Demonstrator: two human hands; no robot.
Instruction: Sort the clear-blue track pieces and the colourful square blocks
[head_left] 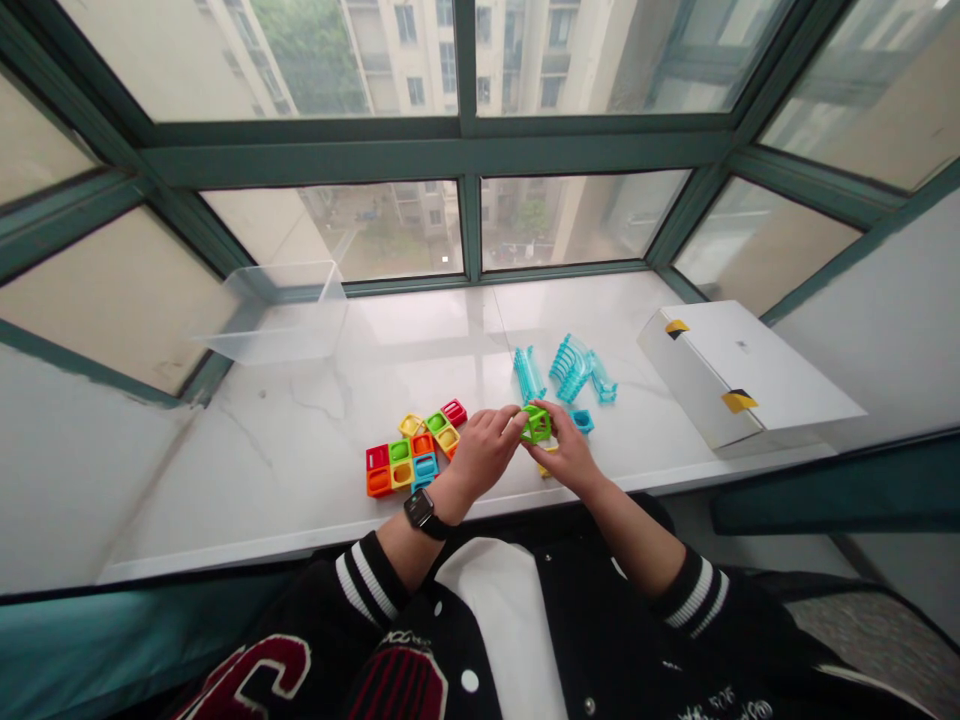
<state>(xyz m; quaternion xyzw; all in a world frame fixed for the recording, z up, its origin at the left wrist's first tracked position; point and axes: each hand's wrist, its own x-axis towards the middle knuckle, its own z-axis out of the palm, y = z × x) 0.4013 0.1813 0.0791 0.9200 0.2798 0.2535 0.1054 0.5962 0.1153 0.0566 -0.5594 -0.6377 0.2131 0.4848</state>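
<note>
Between my two hands is a green toy block (536,424) with open sides, raised over the white sill. My left hand (491,440) grips its left side, fingers closed together. On its right side, my right hand (568,450) holds it with thumb and fingers. A yellow block (548,465) lies partly hidden under my right hand, and a blue block (581,421) sits just beyond it. Left of my left hand, several red, orange, yellow, green and blue blocks (401,463) lie close together. Clear turquoise track pieces (571,368) rest beyond my hands.
A clear plastic bin (289,335) stands at the back left of the marble-patterned sill (285,440). At the right is a white box (750,365) with yellow and black tabs. Green-framed windows (469,160) close off the back.
</note>
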